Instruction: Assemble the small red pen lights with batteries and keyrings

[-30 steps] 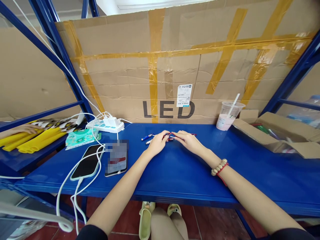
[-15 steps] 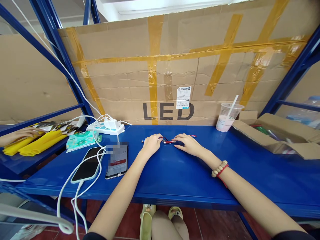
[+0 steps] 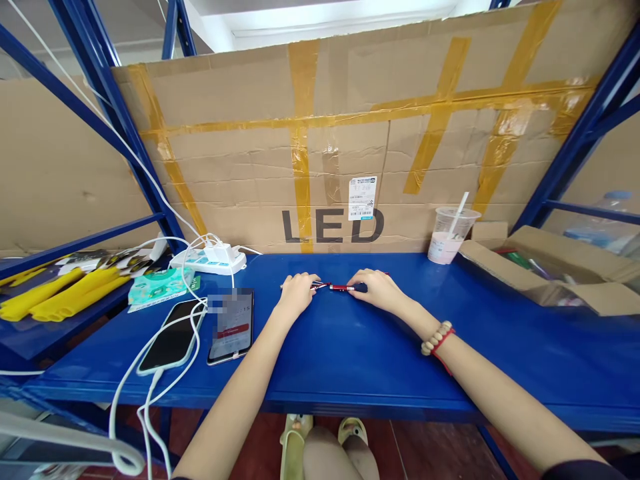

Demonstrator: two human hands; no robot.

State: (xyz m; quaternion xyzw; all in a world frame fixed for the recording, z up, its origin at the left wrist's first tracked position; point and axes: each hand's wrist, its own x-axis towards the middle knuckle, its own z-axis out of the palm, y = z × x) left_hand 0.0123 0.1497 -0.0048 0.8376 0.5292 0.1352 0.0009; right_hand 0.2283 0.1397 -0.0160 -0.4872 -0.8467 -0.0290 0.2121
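My left hand point(image 3: 297, 294) rests at the middle of the blue shelf, its fingers closed around a thin red and silver stick point(image 3: 321, 285) whose end pokes out to the right. Facing it, my right hand point(image 3: 376, 288) has thumb and fingertips pinched on the end of a short red metal stick point(image 3: 341, 288), which lies close to the other one's tip. Whether the two sticks touch, I cannot tell. A bit more red shows behind the right hand's knuckles. My fingers hide most of the rest.
Two phones point(image 3: 231, 327) point(image 3: 173, 337) lie left on the blue shelf point(image 3: 340, 360) among white cables, near a power strip point(image 3: 216, 257) and a green tissue pack point(image 3: 163, 283). Yellow-sleeved items point(image 3: 75, 293) lie far left. A cup with straw point(image 3: 447, 243) and an open carton point(image 3: 530, 273) stand right.
My right fingers have closed in on the red stick's end. My left fingers have shifted over the thin stick. Another person's hand at far left has gone from view.
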